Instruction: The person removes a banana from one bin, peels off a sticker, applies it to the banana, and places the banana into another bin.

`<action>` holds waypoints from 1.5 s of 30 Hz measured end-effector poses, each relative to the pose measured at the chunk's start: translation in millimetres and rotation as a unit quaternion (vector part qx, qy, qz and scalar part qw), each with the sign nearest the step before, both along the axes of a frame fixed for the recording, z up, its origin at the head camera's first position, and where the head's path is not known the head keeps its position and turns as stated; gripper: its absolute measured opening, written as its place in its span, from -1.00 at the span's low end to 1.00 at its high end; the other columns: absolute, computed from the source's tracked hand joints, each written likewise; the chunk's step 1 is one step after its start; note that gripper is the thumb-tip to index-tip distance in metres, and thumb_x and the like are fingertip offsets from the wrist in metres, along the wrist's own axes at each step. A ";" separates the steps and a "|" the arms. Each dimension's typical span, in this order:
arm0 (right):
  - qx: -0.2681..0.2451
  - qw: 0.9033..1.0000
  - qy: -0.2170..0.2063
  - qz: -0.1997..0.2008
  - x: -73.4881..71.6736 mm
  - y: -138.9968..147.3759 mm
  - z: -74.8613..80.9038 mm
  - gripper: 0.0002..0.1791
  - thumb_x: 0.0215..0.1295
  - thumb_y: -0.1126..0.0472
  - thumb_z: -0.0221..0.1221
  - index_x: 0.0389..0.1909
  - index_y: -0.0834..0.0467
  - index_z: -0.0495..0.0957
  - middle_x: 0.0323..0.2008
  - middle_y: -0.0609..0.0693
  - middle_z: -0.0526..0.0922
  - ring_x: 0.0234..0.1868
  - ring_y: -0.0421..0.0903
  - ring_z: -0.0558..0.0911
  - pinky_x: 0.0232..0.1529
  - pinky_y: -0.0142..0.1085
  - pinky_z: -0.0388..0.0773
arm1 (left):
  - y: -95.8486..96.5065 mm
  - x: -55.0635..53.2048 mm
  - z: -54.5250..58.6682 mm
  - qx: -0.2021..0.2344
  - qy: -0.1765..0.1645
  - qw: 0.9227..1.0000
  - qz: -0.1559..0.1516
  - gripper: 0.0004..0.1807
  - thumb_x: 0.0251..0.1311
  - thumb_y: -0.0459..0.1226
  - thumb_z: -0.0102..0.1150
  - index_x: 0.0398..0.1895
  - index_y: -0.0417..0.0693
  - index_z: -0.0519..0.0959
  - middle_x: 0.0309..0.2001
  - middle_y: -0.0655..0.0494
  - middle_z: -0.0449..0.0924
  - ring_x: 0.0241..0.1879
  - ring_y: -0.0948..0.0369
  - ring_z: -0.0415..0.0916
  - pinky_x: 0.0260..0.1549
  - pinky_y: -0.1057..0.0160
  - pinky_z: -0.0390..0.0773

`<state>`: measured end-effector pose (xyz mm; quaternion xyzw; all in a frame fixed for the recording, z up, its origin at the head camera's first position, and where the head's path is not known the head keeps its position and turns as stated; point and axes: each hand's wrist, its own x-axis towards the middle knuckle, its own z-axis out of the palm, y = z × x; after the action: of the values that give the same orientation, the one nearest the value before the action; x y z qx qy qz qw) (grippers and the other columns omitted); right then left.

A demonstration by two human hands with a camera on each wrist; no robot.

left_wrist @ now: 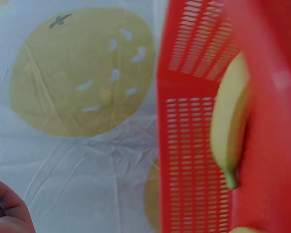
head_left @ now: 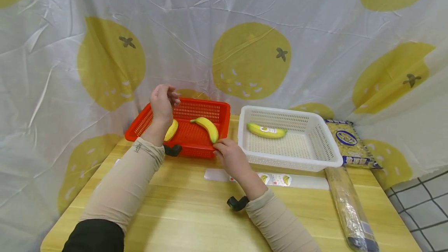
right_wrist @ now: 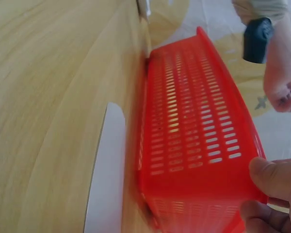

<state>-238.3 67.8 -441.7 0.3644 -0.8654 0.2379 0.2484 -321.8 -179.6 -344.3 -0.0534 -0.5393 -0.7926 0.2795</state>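
My right hand point(head_left: 231, 158) pinches the rim of a red plastic basket point(head_left: 192, 139) at its near right corner. In the right wrist view, the thumb point(right_wrist: 269, 175) lies over that rim with fingers curled beneath. Raised over the basket's left side is my left hand point(head_left: 162, 104), its fingers loosely curled and holding nothing. A yellow banana point(head_left: 207, 126) with green tips lies inside the basket, its lower end beside my right fingertips. Another yellow fruit point(head_left: 171, 130) sits further left in it, partly hidden by my left wrist.
To the right stands a white basket point(head_left: 287, 161) holding a banana with a round label point(head_left: 254, 128). A strip of banana stickers point(head_left: 308, 182) lies in front, partly under my right arm. A yellow packet point(head_left: 360, 149) and a clear plastic-wrapped bundle point(head_left: 350, 205) lie at the right. A patterned curtain point(head_left: 189, 49) hangs behind.
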 end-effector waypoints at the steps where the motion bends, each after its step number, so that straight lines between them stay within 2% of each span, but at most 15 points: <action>1: 0.000 1.000 0.000 0.000 -0.4 0.2 -0.6 -0.79 0.24 0.34 0.42 -0.11 0.25 0.74 -0.13 0.06 0.72 -0.09 0.02 0.68 0.01 -0.18 0.67 | -2.2 -2.7 5.3 0.004 -0.001 1.000 -0.001 -0.67 0.49 -0.26 -0.08 -0.43 -0.12 0.59 -0.62 0.13 0.57 -0.70 0.26 0.47 -0.62 0.33 0.48; 5: 0.003 1.000 -0.013 0.000 -1.3 1.9 -0.3 -0.80 0.26 0.33 0.41 -0.11 0.25 0.74 -0.11 0.07 0.70 -0.08 0.03 0.68 0.01 -0.18 0.67 | -9.4 -14.1 20.5 -0.001 -0.004 1.000 0.014 -0.69 0.48 -0.27 -0.08 -0.41 -0.12 0.60 -0.62 0.14 0.58 -0.70 0.26 0.49 -0.62 0.36 0.49; 9: 0.013 0.999 -0.031 0.003 0.4 5.3 4.9 -0.82 0.26 0.32 0.41 -0.12 0.23 0.75 -0.11 0.05 0.70 -0.08 0.02 0.69 0.01 -0.18 0.68 | -14.0 -27.5 21.4 -0.006 -0.017 0.998 0.058 -0.72 0.45 -0.28 -0.05 -0.39 -0.14 0.60 -0.64 0.16 0.59 -0.72 0.27 0.50 -0.63 0.39 0.52; 13: 0.026 0.999 -0.043 0.012 3.7 8.1 11.3 -0.83 0.26 0.31 0.41 -0.14 0.19 0.75 -0.12 0.03 0.70 -0.10 -0.01 0.70 0.00 -0.20 0.69 | -20.3 -41.2 7.1 -0.010 -0.032 0.994 0.108 -0.73 0.45 -0.27 -0.04 -0.33 -0.22 0.60 -0.66 0.16 0.57 -0.74 0.24 0.50 -0.64 0.38 0.56; 17: 0.039 0.998 -0.052 0.019 5.2 8.2 13.4 -0.83 0.29 0.29 0.40 -0.12 0.19 0.74 -0.10 0.03 0.70 -0.09 -0.01 0.70 0.02 -0.20 0.68 | -30.7 -52.8 -13.7 -0.038 -0.047 0.985 0.159 -0.71 0.49 -0.21 -0.05 -0.30 -0.15 0.61 -0.64 0.18 0.56 -0.72 0.21 0.51 -0.59 0.35 0.59; 21: 0.051 0.996 -0.067 0.018 5.5 8.1 12.3 -0.81 0.31 0.27 0.38 -0.09 0.19 0.74 -0.08 0.03 0.69 -0.07 -0.02 0.69 0.05 -0.20 0.67 | -41.1 -58.5 -34.2 -0.133 -0.080 0.970 0.187 -0.72 0.48 -0.14 -0.04 -0.27 -0.10 0.59 -0.57 0.18 0.56 -0.64 0.19 0.53 -0.54 0.34 0.56; 23: 0.053 0.996 -0.071 0.015 5.0 8.2 11.5 -0.81 0.31 0.26 0.38 -0.08 0.19 0.74 -0.08 0.02 0.70 -0.07 -0.02 0.69 0.05 -0.20 0.67 | -44.9 -58.1 -42.5 -0.224 -0.124 0.948 0.191 -0.71 0.46 -0.10 -0.06 -0.22 -0.08 0.58 -0.48 0.17 0.55 -0.52 0.16 0.52 -0.46 0.31 0.51; 26: 0.052 0.996 -0.073 0.012 4.3 9.0 11.8 -0.81 0.30 0.26 0.39 -0.09 0.18 0.74 -0.10 0.01 0.70 -0.09 -0.02 0.69 0.04 -0.20 0.67 | -50.7 -56.2 -50.4 -0.361 -0.196 0.892 0.190 -0.66 0.42 -0.05 -0.10 -0.10 -0.05 0.57 -0.29 0.07 0.57 -0.33 0.06 0.50 -0.32 0.17 0.45; 28: 0.048 0.996 -0.076 0.010 3.8 9.8 12.4 -0.81 0.30 0.26 0.39 -0.09 0.20 0.74 -0.12 0.01 0.70 -0.12 -0.02 0.68 0.02 -0.20 0.68 | -53.9 -54.3 -52.0 -0.429 -0.242 0.854 0.169 -0.64 0.39 -0.03 -0.11 -0.03 -0.02 0.57 -0.18 0.02 0.58 -0.24 0.02 0.50 -0.26 0.08 0.44; 30: 0.046 0.996 -0.080 0.008 3.6 10.9 13.2 -0.81 0.30 0.26 0.40 -0.10 0.19 0.74 -0.12 0.01 0.70 -0.13 -0.03 0.68 0.01 -0.20 0.68 | -56.7 -52.6 -52.0 -0.474 -0.281 0.822 0.147 -0.67 0.35 -0.03 -0.07 -0.06 -0.01 0.56 -0.18 0.02 0.58 -0.22 -0.01 0.50 -0.28 0.03 0.44; 34: 0.047 0.995 -0.086 0.004 4.4 10.8 14.8 -0.82 0.30 0.25 0.39 -0.10 0.18 0.75 -0.14 -0.02 0.70 -0.14 -0.05 0.67 -0.01 -0.23 0.67 | -63.8 -47.8 -51.8 -0.553 -0.347 0.752 0.095 -0.73 0.31 -0.04 0.05 -0.41 -0.02 0.49 -0.47 0.10 0.43 -0.38 0.03 0.43 -0.46 0.10 0.36; 36: 0.047 0.995 -0.089 0.006 4.8 10.6 15.3 -0.82 0.30 0.25 0.39 -0.10 0.18 0.75 -0.15 -0.01 0.69 -0.14 -0.05 0.67 -0.02 -0.23 0.67 | -66.2 -45.8 -52.8 -0.582 -0.366 0.722 0.072 -0.67 0.30 -0.03 0.12 -0.52 -0.03 0.45 -0.53 0.10 0.37 -0.41 0.02 0.41 -0.50 0.12 0.36; 38: 0.047 0.995 -0.091 0.006 5.2 10.4 15.8 -0.81 0.30 0.25 0.40 -0.10 0.19 0.75 -0.15 -0.01 0.69 -0.15 -0.05 0.67 -0.02 -0.23 0.67 | -68.0 -43.8 -54.1 -0.603 -0.377 0.700 0.057 -0.66 0.29 -0.03 0.17 -0.52 -0.06 0.47 -0.52 0.06 0.42 -0.39 0.00 0.47 -0.50 0.10 0.43; 41: 0.047 0.994 -0.095 0.005 5.6 10.1 16.2 -0.81 0.30 0.25 0.40 -0.10 0.19 0.75 -0.16 -0.01 0.69 -0.16 -0.05 0.67 -0.03 -0.23 0.67 | -68.1 -40.4 -54.8 -0.622 -0.387 0.680 0.040 -0.68 0.24 -0.05 0.20 -0.48 -0.11 0.53 -0.50 0.00 0.51 -0.38 -0.02 0.52 -0.48 0.08 0.48; 45: 0.045 0.994 -0.097 0.006 5.8 10.0 16.5 -0.81 0.29 0.25 0.40 -0.11 0.20 0.75 -0.17 -0.01 0.69 -0.17 -0.06 0.67 -0.05 -0.23 0.67 | -67.3 -38.8 -55.5 -0.631 -0.390 0.670 -0.003 -0.71 0.16 -0.11 0.25 -0.54 -0.13 0.55 -0.64 0.05 0.47 -0.53 0.04 0.50 -0.56 0.16 0.44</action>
<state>-232.5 77.8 -425.2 0.3555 -0.8932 0.2343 0.1448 -360.6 -246.9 -399.8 0.0953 -0.9707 -0.2125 -0.0591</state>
